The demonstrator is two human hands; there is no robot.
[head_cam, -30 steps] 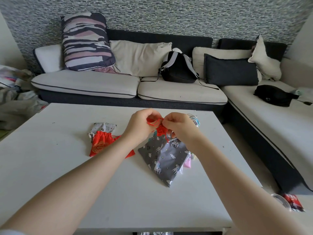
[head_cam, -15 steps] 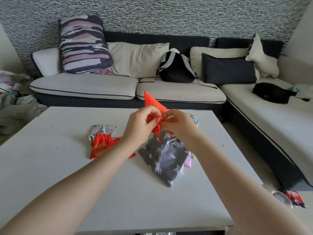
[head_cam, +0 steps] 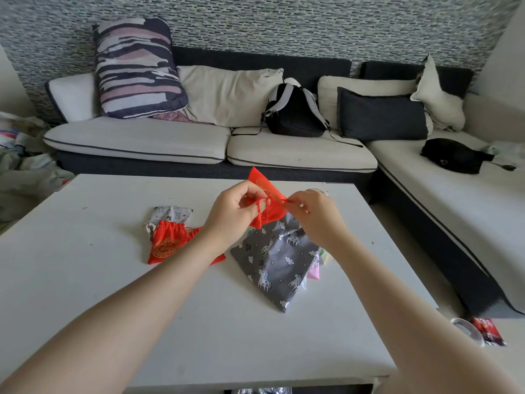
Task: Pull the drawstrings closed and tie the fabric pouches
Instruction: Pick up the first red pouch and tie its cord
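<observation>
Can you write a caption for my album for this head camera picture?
Two hands, left hand and right hand, tie the red pouch drawstring above a white table.

No text, label or number can be read. The red pouch (head_cam: pixel 265 191) held above the white table (head_cam: pixel 85 280) carries gold marks near its upper corner, too blurred to make out. A second red pouch (head_cam: pixel 167 245), lying on the table to the left of the held one, bears a round gold emblem whose characters are illegible. The red packet (head_cam: pixel 487 329) on the floor right of the table shows white marks, unreadable
</observation>
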